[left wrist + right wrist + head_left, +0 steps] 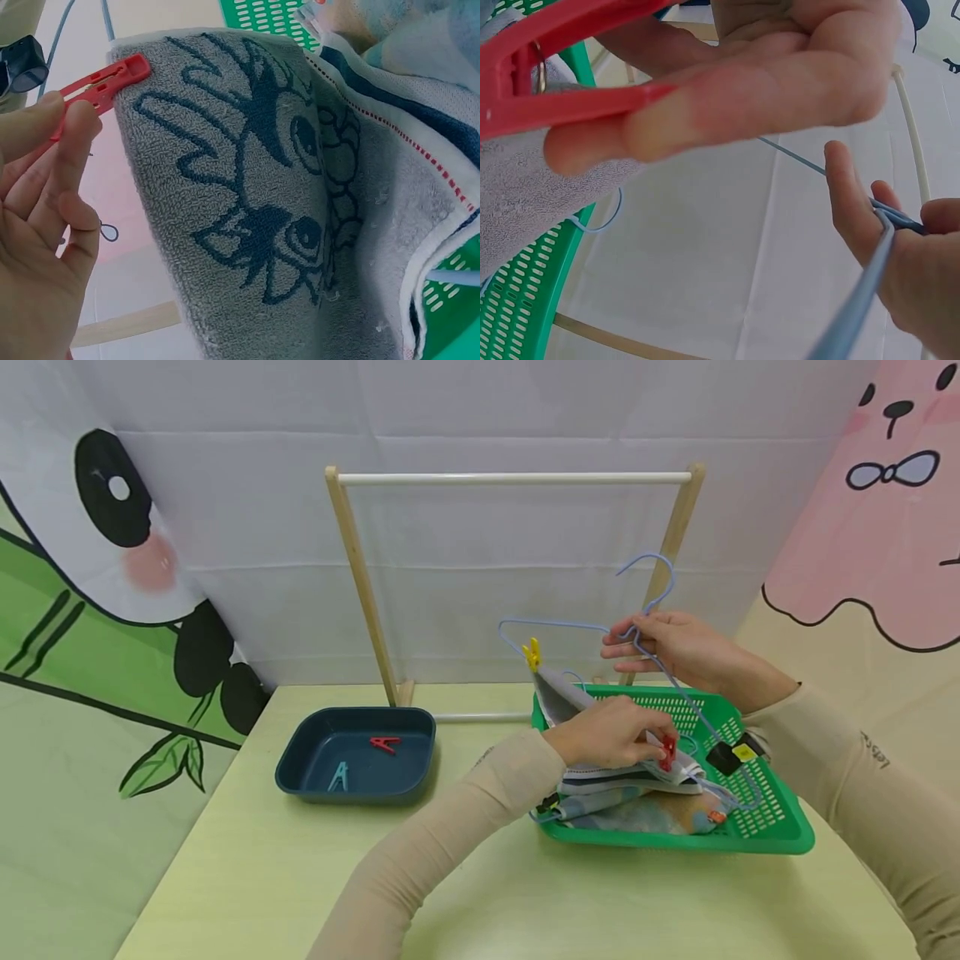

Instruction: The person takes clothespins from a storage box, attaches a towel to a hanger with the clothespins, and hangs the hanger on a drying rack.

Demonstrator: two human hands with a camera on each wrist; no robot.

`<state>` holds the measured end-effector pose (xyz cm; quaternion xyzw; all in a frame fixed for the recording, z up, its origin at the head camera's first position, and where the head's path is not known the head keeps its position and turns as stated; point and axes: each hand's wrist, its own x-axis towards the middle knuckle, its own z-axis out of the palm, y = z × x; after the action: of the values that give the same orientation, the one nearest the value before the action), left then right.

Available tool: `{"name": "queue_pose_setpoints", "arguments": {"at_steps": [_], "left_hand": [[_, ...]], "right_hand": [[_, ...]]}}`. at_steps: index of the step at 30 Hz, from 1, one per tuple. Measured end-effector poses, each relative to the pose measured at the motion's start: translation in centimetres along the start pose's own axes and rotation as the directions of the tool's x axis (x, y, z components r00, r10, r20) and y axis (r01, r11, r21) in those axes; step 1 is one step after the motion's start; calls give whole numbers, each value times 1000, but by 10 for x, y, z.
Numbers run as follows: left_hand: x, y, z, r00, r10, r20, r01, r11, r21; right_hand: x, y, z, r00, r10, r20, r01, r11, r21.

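Observation:
My right hand (690, 652) holds a blue wire hanger (558, 623) just below its hook, above the basket. My left hand (618, 732) pinches a red clothespin (667, 752) between thumb and fingers. In the left wrist view, the tip of this clothespin (112, 81) meets a corner of a grey towel (225, 165) with a dark blue animal drawing. Whether it also bites the hanger wire cannot be told. A yellow clothespin (532, 654) fastens another corner of the towel to the hanger's left end.
A green basket (780, 835) holds folded patterned cloths (637, 814) and more hanger wire. At the left, a dark blue tray (300, 777) contains a red clothespin (385, 743) and a light blue one (339, 777). Behind stands a wooden rack with a white bar (517, 479).

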<state>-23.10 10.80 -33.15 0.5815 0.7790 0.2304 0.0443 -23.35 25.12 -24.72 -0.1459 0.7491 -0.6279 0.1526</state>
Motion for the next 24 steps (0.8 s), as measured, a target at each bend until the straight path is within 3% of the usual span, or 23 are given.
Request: {"name": "queue_pose_setpoints", "arguments": {"at_steps": [8, 24], "left_hand": [[-1, -2, 2, 999, -33, 25, 35, 998, -56], [-9, -9, -2, 999, -10, -32, 8, 997, -73]], "right_hand": [[0, 2, -3, 999, -4, 35, 5, 1000, -22], [-2, 4, -11, 999, -29, 43, 31, 999, -36]]}}
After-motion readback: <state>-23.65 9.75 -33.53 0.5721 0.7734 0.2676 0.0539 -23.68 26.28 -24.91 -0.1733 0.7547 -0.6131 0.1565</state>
